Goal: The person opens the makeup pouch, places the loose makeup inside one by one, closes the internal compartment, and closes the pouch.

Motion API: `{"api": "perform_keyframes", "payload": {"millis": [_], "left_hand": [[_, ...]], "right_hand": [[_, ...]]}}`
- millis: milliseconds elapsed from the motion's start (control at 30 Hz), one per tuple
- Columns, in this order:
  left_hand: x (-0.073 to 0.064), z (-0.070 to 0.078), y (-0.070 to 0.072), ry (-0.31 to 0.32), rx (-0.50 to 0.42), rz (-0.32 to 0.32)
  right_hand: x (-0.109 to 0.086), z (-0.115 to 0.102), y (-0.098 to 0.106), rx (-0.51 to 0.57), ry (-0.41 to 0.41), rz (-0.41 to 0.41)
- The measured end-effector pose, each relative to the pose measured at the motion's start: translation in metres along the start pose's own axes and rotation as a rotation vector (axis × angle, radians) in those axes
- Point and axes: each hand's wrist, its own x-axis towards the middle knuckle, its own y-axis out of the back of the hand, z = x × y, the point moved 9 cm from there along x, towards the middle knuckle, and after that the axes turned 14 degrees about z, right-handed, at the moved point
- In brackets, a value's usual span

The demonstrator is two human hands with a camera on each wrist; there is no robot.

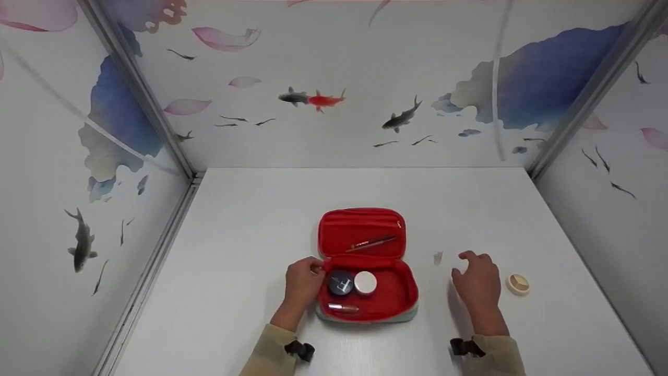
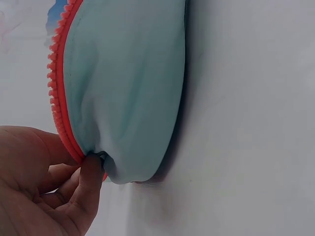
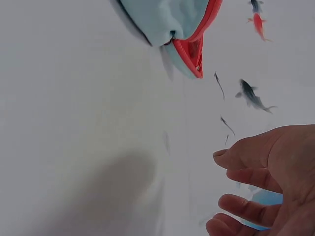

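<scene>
A makeup bag (image 1: 411,284), pale green outside and red inside, lies unzipped with its lid folded back. My left hand (image 1: 303,282) pinches its zippered rim at the left back corner; the left wrist view shows thumb and finger on the red zipper edge (image 2: 60,105). Inside sit a dark round jar (image 1: 341,282), a white round jar (image 1: 365,283) and a small tube (image 1: 343,308). Slim pencil-like sticks (image 1: 371,243) lie in the lid. To the right of the bag, my right hand (image 1: 477,282) hovers with fingers loosely bent, holding nothing.
A round palette (image 1: 518,284) with several cream and tan sections lies right of my right hand. Between bag and right hand is a small clear item (image 1: 438,258), too small to make out. Printed walls (image 1: 355,62) enclose the white table (image 1: 250,219) at the back and sides.
</scene>
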Motion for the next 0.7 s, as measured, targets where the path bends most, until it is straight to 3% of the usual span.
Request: {"api": "perform_keyframes", "payload": {"millis": [433,700], "left_hand": [[0.001,0.001,-0.001,0.033,0.021,-0.015],[0.000,0.000,-0.001,0.036,0.020,-0.018]], "right_hand": [[0.011,0.035,0.020,-0.074,-0.047,0.062],[0.016,0.058,0.020,-0.134,-0.066,0.030]]}}
